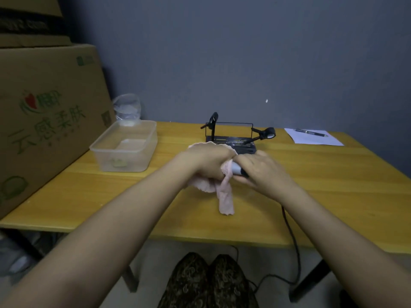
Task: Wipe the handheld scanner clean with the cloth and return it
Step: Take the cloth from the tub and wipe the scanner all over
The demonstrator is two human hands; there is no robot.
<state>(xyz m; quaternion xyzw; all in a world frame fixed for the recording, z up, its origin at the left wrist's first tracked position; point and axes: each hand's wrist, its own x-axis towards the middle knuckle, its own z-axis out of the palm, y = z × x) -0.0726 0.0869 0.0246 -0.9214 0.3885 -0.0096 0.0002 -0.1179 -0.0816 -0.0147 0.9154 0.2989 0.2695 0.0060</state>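
Observation:
The handheld scanner [237,170] is a grey and black piece showing only between my two hands, above the middle of the yellow table [311,174]. My right hand [262,170] is closed around its handle. My left hand [206,162] presses a pale pink cloth [225,196] against the scanner's front end, and a strip of the cloth hangs down to the table. Most of the scanner is hidden under my hands and the cloth. Its black cable [291,236] runs from under my right wrist over the table's front edge.
A black wire stand [231,138] with two small clip arms sits just behind my hands. A clear plastic tub [124,150] stands at the left, with a large cardboard box [44,121] beside it. A paper sheet [315,137] with a pen lies far right.

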